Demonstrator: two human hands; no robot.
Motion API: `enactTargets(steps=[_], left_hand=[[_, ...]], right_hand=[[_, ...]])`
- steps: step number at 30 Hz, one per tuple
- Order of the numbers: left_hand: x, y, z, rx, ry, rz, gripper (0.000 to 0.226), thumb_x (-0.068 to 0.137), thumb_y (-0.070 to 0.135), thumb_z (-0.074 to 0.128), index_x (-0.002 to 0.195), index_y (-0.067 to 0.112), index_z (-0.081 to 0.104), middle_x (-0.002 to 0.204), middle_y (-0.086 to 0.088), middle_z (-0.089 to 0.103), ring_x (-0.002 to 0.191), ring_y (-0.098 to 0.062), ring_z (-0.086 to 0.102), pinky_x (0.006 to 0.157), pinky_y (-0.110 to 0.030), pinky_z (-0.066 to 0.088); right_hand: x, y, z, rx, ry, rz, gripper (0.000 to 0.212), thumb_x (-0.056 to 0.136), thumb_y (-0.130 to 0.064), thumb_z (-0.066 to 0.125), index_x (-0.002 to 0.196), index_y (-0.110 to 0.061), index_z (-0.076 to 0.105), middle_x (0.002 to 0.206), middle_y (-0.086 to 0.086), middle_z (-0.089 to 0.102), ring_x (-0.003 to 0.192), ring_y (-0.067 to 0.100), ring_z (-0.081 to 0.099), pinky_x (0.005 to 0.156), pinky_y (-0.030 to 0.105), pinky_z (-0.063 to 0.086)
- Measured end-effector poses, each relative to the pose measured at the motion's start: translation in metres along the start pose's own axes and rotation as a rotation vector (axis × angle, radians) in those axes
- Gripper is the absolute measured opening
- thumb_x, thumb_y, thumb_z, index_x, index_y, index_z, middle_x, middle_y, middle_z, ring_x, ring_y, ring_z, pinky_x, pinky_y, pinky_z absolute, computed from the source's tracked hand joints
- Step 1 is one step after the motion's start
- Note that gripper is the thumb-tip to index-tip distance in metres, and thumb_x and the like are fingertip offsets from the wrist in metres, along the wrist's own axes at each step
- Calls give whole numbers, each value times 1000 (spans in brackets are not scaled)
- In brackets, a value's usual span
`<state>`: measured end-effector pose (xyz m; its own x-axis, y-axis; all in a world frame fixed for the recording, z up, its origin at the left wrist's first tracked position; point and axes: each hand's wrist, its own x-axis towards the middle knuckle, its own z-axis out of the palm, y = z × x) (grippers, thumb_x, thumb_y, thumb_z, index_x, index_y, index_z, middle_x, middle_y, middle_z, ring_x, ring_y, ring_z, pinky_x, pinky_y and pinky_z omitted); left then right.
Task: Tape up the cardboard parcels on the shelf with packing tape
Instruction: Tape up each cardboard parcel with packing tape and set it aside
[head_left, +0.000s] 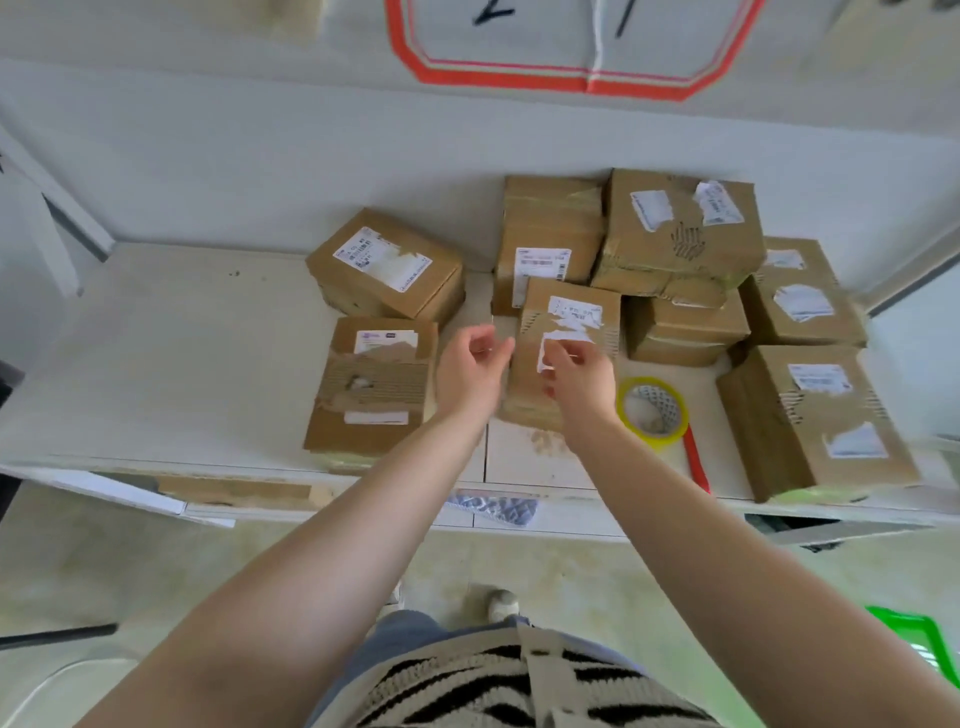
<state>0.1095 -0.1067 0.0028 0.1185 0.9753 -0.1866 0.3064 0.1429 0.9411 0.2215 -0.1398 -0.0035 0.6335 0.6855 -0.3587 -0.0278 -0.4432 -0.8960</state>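
Several cardboard parcels (566, 348) sat on the shelf (156, 364). Both my hands, left (470, 364) and right (579, 376), hovered with fingers curled; what they pinched I couldn't tell. Tape roll (652, 413) lay right.

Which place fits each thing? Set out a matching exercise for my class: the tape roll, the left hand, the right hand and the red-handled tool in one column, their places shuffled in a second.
Things
1. tape roll
2. left hand
3. right hand
4. red-handled tool

Places
A. over the middle parcel, at its torn label
B. lying flat on the shelf, right of both hands
C. over the gap left of the middle parcel
D. running from the roll towards the shelf's front edge

Pairs: 1-B, 2-C, 3-A, 4-D
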Motion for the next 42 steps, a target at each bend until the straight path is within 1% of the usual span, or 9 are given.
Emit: enactTargets(steps=[3, 8, 14, 17, 21, 24, 26, 31, 42], left_hand=[[-3, 14, 49, -28, -76, -47, 29, 96, 29, 62, 122, 16, 62, 110, 10, 59, 102, -6, 53, 86, -21, 38], [-10, 16, 113, 32, -199, -60, 19, 94, 23, 66, 111, 15, 67, 105, 7, 63, 100, -10, 58, 79, -19, 41], [-14, 4, 138, 133, -198, -65, 17, 94, 20, 65, 110, 14, 68, 99, 7, 62, 88, -7, 55, 70, -16, 39], [-10, 1, 138, 132, -185, -70, 9, 93, 19, 65, 103, 19, 67, 94, 8, 64, 87, -14, 62, 84, -28, 53], [-9, 4, 135, 150, -208, -70, 9, 93, 18, 66, 102, 18, 68, 96, 3, 67, 97, -20, 66, 93, -43, 54], [-9, 8, 130, 141, -212, -39, 16, 93, 19, 66, 109, 16, 68, 97, 7, 64, 100, -18, 64, 90, -32, 54], [-10, 14, 127, 162, -241, 2, 25, 94, 23, 66, 118, 15, 66, 106, 8, 63, 102, -12, 60, 81, -16, 46], [-10, 37, 115, 58, -371, 105, 52, 90, 31, 70, 138, 16, 55, 128, 5, 59, 111, -7, 55, 93, -19, 42], [-2, 48, 43, 12, 14, 293, 16, 81, 26, 81, 92, 22, 70, 96, 10, 71, 93, -5, 66, 78, -14, 49]], right_hand=[[18, 14, -46, 12, 95, 4, 7, 91, -32, 65, 86, -29, 60, 96, 2, 70, 92, 24, 66, 86, 42, 56], [39, 57, -102, -34, 194, 94, 23, 89, -31, 66, 106, -15, 66, 93, 0, 67, 88, 22, 63, 83, 39, 56], [61, 97, -127, -354, 92, 42, 28, 87, -36, 69, 112, -22, 69, 107, 0, 71, 108, 27, 59, 86, 32, 47], [69, 110, -130, -594, 0, -19, 33, 85, -36, 72, 116, -24, 69, 110, 0, 71, 124, 28, 45, 93, 34, 45], [68, 105, -130, -840, -58, -113, 20, 91, -36, 66, 103, -22, 74, 94, 5, 71, 128, 30, 38, 75, 35, 49], [63, 85, -135, -776, 26, -194, 20, 95, -31, 60, 97, -16, 74, 77, 2, 58, 115, 32, 45, 67, 35, 45], [58, 67, -143, -648, 102, -249, 23, 97, -30, 58, 98, -14, 74, 84, 6, 67, 109, 32, 46, 65, 33, 37], [39, 22, -155, -417, 70, -467, 17, 93, -27, 65, 100, -15, 75, 87, -6, 65, 100, 30, 56, 78, 37, 45], [19, -27, -95, -331, -100, -586, 7, 93, -28, 64, 87, -32, 65, 80, -14, 62, 95, 33, 59, 81, 43, 50]])
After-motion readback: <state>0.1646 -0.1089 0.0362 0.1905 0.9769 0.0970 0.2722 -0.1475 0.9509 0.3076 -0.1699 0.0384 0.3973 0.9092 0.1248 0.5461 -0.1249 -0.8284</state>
